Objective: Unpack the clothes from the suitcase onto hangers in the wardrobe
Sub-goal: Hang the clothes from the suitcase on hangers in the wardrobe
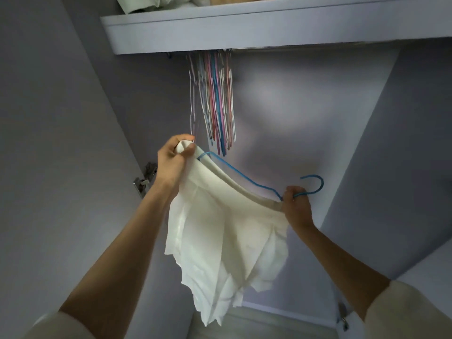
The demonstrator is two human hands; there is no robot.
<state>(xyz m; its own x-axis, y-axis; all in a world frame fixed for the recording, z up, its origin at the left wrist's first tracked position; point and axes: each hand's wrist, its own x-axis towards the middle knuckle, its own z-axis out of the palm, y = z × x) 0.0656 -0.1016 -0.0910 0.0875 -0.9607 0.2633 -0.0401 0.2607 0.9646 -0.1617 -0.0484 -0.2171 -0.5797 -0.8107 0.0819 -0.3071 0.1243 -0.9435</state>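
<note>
The left hand (172, 159) pinches the soft, light white garment (220, 245) at its edge; the right hand (296, 204) grips the stiff blue hanger (247, 178) neck.

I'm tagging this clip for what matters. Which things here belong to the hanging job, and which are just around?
In the job:
white garment
blue hanger
left hand
right hand
rail
spare hangers

Just around:
shelf
bedding on it
door hinge

hanger (247, 178) half hidden in garment (225, 241), shelf bedding (156, 3) cropped
</note>
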